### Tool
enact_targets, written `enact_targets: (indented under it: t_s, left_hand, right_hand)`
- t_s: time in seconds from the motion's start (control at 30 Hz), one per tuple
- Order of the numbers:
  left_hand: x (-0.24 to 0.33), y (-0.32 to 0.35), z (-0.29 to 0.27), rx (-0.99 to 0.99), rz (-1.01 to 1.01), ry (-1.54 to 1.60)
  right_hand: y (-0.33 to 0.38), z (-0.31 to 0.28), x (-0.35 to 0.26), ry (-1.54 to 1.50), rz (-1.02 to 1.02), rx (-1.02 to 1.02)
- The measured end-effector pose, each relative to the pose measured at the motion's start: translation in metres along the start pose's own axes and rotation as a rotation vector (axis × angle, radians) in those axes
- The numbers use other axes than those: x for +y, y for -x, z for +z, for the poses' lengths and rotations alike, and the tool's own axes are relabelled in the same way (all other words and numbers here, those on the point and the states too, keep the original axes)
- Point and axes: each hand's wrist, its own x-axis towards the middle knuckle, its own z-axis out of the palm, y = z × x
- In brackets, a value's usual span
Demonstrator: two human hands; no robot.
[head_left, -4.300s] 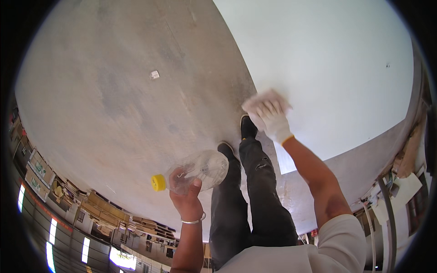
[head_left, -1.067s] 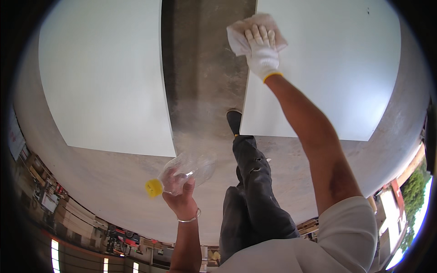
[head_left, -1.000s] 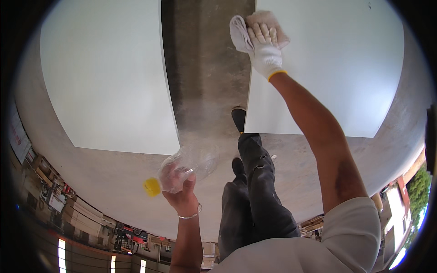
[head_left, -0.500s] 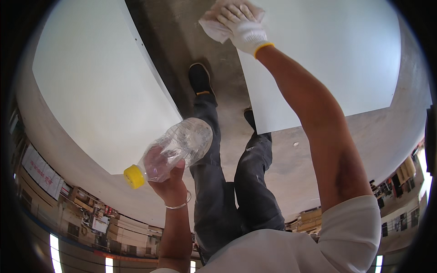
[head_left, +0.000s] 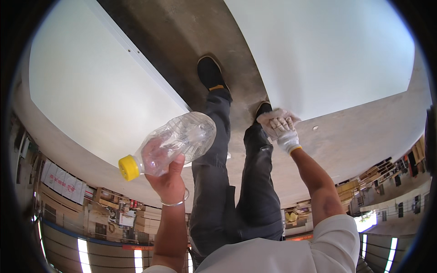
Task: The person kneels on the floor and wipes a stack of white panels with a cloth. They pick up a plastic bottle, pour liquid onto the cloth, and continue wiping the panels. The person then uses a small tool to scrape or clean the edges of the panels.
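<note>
"What do the hands have?"

"The bare left hand [head_left: 169, 183] grips a clear plastic bottle [head_left: 189, 134] with a yellow screw cap [head_left: 129, 168]. Right of the bottle, the white-gloved right hand [head_left: 285, 134] has its fingers over a crumpled pale-pink cloth [head_left: 278, 114]; whether that touches a panel, I can't tell."

"What's around?"

"A flat white panel [head_left: 91, 91] left of the bottle, another, the second white panel [head_left: 337, 54], beyond it to the right. Legs in dark trousers [head_left: 214, 186] stand just right of it, in the way between bottle and cloth."

"Edges, room?"

"Beyond the bottle, a brown-grey concrete strip [head_left: 182, 36] separates the panel edges; a black shoe [head_left: 209, 73] occupies part. More concrete lies rightward, with a pale scrap [head_left: 315, 128]."
</note>
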Motion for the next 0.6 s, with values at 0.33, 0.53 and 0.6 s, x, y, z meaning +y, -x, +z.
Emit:
enact_targets:
  t_s: [0.33, 0.53, 0.6]
  left_hand:
    - [0.039, -0.031, 0.007, -0.066, 0.094, -0.025]
    - [0.045, -0.057, -0.007, 0.014, 0.076, 0.038]
    - [0.04, -0.059, -0.011, 0.013, 0.023, 0.09]
  right_hand:
    - [-0.379, -0.322, -0.008, -0.03, -0.249, 0.81]
    - [-0.366, -0.322, -0.01, 0.105, -0.22, 0.822]
    - [-0.279, -0.258, -0.008, 0.072, -0.171, 0.573]
